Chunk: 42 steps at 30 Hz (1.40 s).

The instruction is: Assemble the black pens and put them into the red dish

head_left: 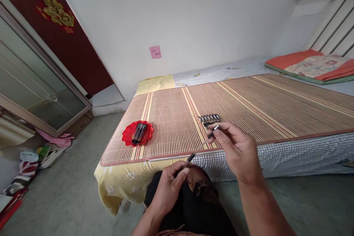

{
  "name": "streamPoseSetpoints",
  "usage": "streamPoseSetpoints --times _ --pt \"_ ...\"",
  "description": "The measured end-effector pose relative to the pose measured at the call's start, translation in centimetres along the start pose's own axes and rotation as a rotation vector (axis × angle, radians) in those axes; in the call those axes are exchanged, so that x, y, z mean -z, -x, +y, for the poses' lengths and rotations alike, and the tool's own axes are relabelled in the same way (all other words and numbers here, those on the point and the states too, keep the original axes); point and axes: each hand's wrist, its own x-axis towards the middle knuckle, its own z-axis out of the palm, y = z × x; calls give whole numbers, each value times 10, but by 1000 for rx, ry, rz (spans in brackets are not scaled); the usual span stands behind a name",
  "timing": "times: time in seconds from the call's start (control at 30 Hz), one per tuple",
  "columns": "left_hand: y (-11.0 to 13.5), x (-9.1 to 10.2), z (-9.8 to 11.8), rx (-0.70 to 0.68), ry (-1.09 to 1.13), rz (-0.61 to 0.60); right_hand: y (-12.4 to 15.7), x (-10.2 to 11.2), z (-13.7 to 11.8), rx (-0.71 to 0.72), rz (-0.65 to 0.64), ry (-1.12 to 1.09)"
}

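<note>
A slim pen (201, 146) with dark ends and a thin, paler middle slants between my two hands above the mat's front edge. My left hand (173, 182) is closed around its lower black end, over my lap. Thumb and fingers of my right hand (235, 145) pinch the upper end, where a shiny silver piece like a cap clip shows. I cannot tell whether the pen's parts are joined. Just beyond my right hand lies a row of several small black pieces with silver clips (209, 118), which look like pen caps. Several dark pens (139, 132) lie bundled in a red scalloped dish (126, 134) to the left.
A striped bamboo mat (168, 118) covers the bed, whose yellow cloth (129, 177) hangs over the near left corner. Folded orange bedding (306, 66) lies at the far right. A pink note (155, 52) is on the wall. A glass-paned door (41, 70) stands at left.
</note>
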Motion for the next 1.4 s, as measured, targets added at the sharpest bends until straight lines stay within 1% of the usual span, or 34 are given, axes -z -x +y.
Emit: streamPoseSetpoints --times 0.07,0.13,0.23,0.33,0.4,0.5,0.7,0.87,0.93,1.0,1.07,1.13,1.27,1.4 --pt "0 -2 3 30 90 -58 0 -4 2 -45 -51 -20" --pt "-1 -5 8 46 164 -85 1 -8 5 -99 -134 -42" --pt "0 -8 13 49 284 -76 3 -14 11 -199 -291 -71" --pt "0 -10 15 59 401 -57 5 -17 19 -288 -389 -102" --pt "0 -11 14 68 457 -41 6 -19 23 -302 -432 -128" --pt "0 -11 13 74 501 -21 8 -24 27 -274 -487 -154" --pt "1 -14 16 88 529 -14 14 -34 29 -313 -544 -207" --pt "0 -17 13 140 564 53 17 -33 35 -309 -603 -175" --pt "-1 -18 11 161 559 70 16 -29 37 -343 -592 -161" --pt "-1 -18 10 177 539 79 14 -26 37 -368 -554 -155" --pt "-1 -19 9 187 517 87 12 -23 37 -360 -536 -149" --pt "-1 -20 9 195 505 93 10 -22 36 -332 -550 -148" --pt "0 -21 8 186 473 69 9 -23 40 -318 -546 -145" --pt "0 -20 6 161 421 52 11 -24 46 -364 -505 -146"
